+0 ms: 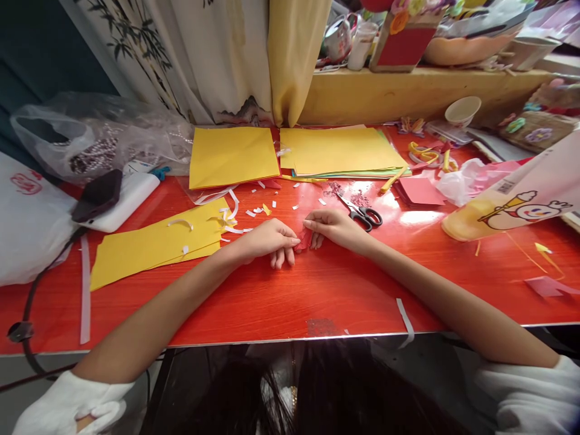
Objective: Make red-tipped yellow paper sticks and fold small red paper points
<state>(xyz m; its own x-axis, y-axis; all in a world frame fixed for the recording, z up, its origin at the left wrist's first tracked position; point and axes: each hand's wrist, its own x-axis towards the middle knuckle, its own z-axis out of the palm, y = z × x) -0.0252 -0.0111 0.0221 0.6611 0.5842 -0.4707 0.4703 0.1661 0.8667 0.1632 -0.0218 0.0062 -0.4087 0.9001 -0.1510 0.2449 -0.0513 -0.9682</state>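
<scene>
Between my two hands is a small piece of red paper (303,240), pinched near the middle of the red table (254,308). My left hand (272,238) grips its left side with thumb and forefinger, the other fingers curled below. On the opposite side, the fingertips of my right hand (333,228) close on the same piece; its exact shape is partly hidden by the fingers. Black-handled scissors (364,214) lie just beyond my right hand. White paper scraps (258,210) are scattered past my left hand.
Yellow paper sheets (233,157) and another stack (338,151) lie at the back. Yellow strips (154,244) are at left, near a phone (97,196) on a white box. A drink cup (507,199) lies tilted at right, by folded pink paper (421,190).
</scene>
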